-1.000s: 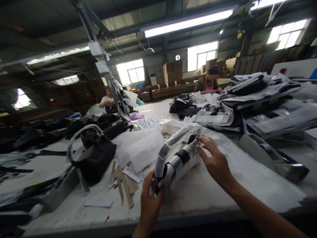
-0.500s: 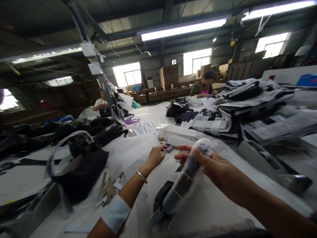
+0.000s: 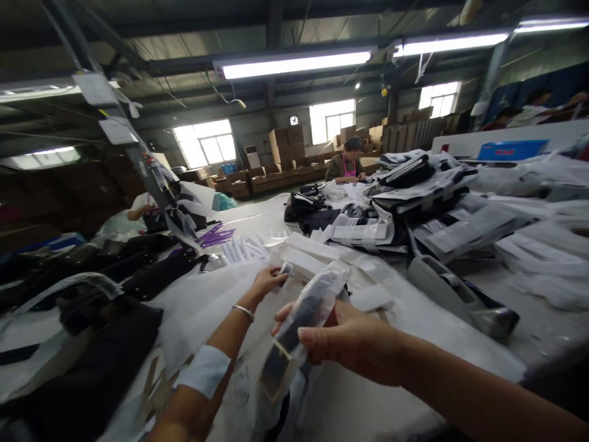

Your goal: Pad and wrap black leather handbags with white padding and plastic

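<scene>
So the right hand (image 3: 343,341) was grasping a dark strap (image 3: 304,313) in clear plastic wrap, thumb on the near side and some fingertips peeking out past the far side. The strap sat up in front of the person, slanted, top end leaning away to the right, with a gold-coloured buckle (image 3: 277,362) on its lower part. The bottom end ran down to something dark near the picture's lower edge, too hidden to make out.

The left hand (image 3: 268,281) was stretched forward over the counter (image 3: 368,408), fingertips right up against a small grey piece (image 3: 286,269). Couldn't tell if it was actually gripped or just touched, too tiny. That arm had a bracelet (image 3: 243,312) on the wrist and a pale blue patch (image 3: 202,370) on the forearm.

White sheets (image 3: 202,307) lay just left of the left arm, with purple strips (image 3: 215,235) further back. A black bag (image 3: 87,374) was over on the left, a grey bag (image 3: 439,285) on the right, plus a big heap of wrapped bags (image 3: 414,190) behind that. Across the way sat a co-worker in a pink apron (image 3: 350,167).
</scene>
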### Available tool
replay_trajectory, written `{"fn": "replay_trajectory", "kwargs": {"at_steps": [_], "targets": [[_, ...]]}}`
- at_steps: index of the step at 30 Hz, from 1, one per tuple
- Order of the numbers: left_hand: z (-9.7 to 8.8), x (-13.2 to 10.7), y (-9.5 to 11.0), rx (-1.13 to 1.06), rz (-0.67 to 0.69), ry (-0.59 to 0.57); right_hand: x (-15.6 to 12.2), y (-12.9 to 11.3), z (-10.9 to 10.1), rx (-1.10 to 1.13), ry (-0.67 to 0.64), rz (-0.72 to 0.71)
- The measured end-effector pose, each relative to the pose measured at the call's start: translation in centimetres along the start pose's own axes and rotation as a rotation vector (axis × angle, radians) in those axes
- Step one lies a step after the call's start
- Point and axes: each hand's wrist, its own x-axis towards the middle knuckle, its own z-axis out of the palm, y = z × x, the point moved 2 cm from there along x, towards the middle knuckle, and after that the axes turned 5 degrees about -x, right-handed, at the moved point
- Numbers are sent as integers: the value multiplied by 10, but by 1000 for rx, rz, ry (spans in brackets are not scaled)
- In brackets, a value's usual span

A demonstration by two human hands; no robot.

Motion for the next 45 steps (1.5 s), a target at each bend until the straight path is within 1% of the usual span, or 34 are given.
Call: {"fn": "replay_trajectory", "kwargs": {"at_steps": [3,5,6,8,10,13,15,17,20,21,23,25,26,28,31,34,36,37,40,42,44,45], "targets": [[-32,-23,21,-62,-50,-12,1,5,1,-124,56,-64],[-46,-46,38,-116,-51,-46,2,6,2,-220,103,-91],[-50,-59,46,-146,-45,-72,3,5,3,-259,126,-95],[-50,-85,62,-207,-25,-128,4,3,5,-320,162,-102],[-45,-108,76,-268,6,-164,6,1,8,-361,180,-122],[-38,-131,93,-356,57,-160,9,2,8,-398,214,-133],[-40,-137,102,-414,84,-114,11,4,6,-404,235,-124],[-46,-137,109,-467,90,-43,12,6,2,-417,271,-122],[-55,-134,114,-512,34,59,12,4,-2,-527,344,-172],[-55,-134,115,-515,3,76,11,2,-2,-568,343,-210],[-50,-135,117,-508,-57,81,12,-2,1,-621,287,-290],[-39,-139,121,-491,-99,51,14,-4,3,-643,228,-331],[-32,-142,125,-487,-100,23,17,-4,3,-659,226,-331],[-19,-149,134,-501,-57,-42,22,-3,-1,-693,285,-316],[-4,-160,147,-561,79,-144,28,0,-10,-692,381,-317],[1,-170,149,-555,196,-279,31,3,-15,-590,354,-317],[-1,-175,145,-524,233,-350,32,5,-13,-485,304,-316],[-3,-176,142,-517,238,-368,32,6,-12,-429,281,-320],[-8,-179,134,-526,246,-383,34,7,-7,-307,238,-332],[-7,-180,130,-504,255,-372,35,7,-5,-272,225,-322],[-3,-178,129,-447,285,-322,35,6,-3,-273,209,-308],[-1,-177,128,-412,303,-277,35,5,-3,-291,208,-303]]}}
